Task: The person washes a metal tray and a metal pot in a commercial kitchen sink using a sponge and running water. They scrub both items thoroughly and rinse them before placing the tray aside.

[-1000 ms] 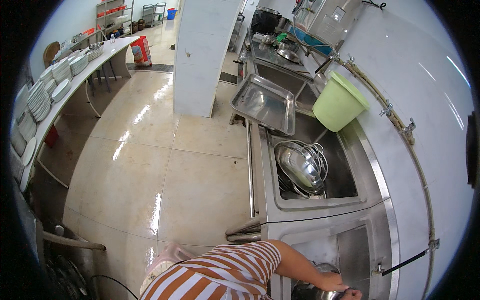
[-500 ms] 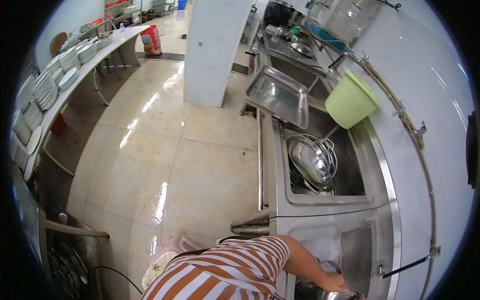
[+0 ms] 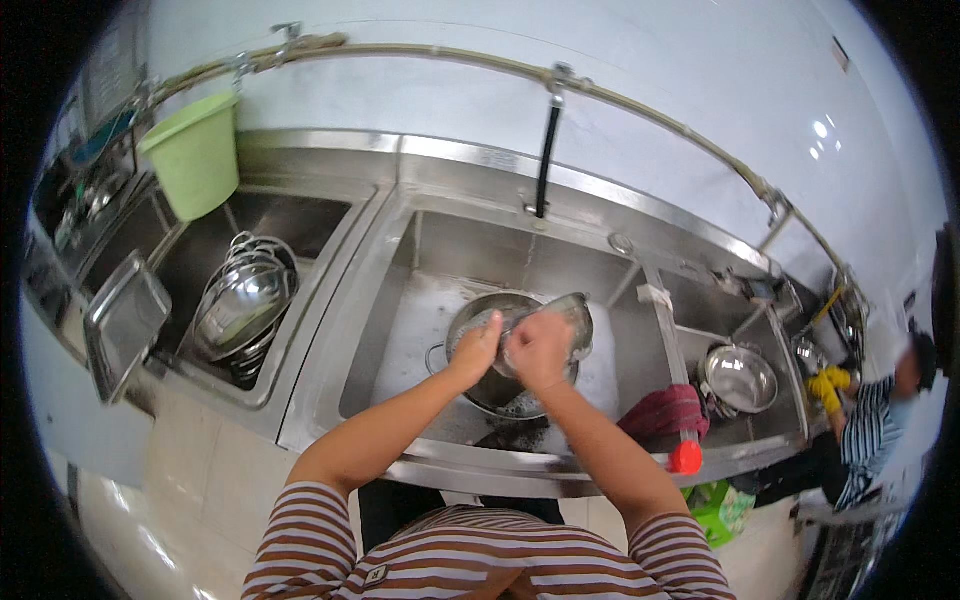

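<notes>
Over the soapy sink basin (image 3: 400, 300), a shiny metal bowl (image 3: 578, 312) is held up on its side. My left hand (image 3: 476, 350) is closed at the bowl's near left side, its thumb pointing up. Against the bowl, my right hand (image 3: 540, 348) is curled like a fist and slightly blurred; whatever lies in its fingers is hidden. Beneath both hands sits a large round metal pot (image 3: 466, 318) with a loop handle, in white suds. My forearms cover part of it.
Left, another sink holds stacked metal bowls (image 3: 240, 310), a green bucket (image 3: 195, 155) and a metal tray (image 3: 125, 325). A dark red cloth (image 3: 665, 412) hangs over the right divider. Beyond it are a metal basin (image 3: 738, 378) and a person in yellow gloves (image 3: 828, 386).
My view has swung from the floor and left sink to the soapy basin. Both hands now show at the raised bowl; before, only one arm reached into the sink at the lower edge.
</notes>
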{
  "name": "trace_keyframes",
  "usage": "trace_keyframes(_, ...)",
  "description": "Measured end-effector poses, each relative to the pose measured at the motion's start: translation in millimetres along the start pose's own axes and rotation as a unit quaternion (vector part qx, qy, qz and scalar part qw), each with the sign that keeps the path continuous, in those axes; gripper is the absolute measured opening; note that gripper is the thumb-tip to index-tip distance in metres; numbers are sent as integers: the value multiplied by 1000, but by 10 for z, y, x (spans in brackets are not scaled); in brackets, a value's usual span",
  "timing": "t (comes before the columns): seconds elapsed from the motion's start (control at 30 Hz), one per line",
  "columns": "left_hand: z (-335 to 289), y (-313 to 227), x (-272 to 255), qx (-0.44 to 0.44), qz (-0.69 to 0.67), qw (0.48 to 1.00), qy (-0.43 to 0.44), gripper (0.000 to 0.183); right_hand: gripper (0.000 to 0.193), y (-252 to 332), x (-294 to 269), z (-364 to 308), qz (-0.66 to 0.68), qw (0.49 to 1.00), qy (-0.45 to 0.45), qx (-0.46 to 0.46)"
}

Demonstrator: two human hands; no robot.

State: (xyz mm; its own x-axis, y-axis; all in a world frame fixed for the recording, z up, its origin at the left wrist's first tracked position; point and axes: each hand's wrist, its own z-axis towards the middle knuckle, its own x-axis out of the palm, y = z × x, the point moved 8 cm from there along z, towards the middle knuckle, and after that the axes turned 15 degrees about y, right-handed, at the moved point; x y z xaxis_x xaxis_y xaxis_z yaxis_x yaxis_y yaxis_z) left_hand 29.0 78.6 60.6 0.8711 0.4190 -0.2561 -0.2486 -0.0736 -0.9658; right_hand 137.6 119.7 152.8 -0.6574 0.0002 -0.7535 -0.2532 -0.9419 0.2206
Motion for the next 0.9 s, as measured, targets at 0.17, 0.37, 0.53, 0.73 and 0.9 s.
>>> trace_keyframes(0.17, -37, -1, 7, -28, -73, 996, -33, 72, 13, 342, 18, -97, -8, 996, -1, -83)
trace_keyframes(0.37, 47, 92, -105, -5, -69, 996, -60, 65, 14, -72, 46, 116, -6, 999, -47, 22)
trace_keyframes(0.53, 3, 23, 55, 21, -32, 998, -46, 50, 13, -1267, 36, 208, 47, 962, -32, 266)
trace_keyframes(0.73, 117, 299, 104, 39, -16, 999, -35, 40, 10, -905, -15, 27, 44, 983, -73, 163)
trace_keyframes(0.9, -6, -8, 104, 6, 51, 999, -14, 36, 11, -206, -108, -47, 4, 1000, -19, -25)
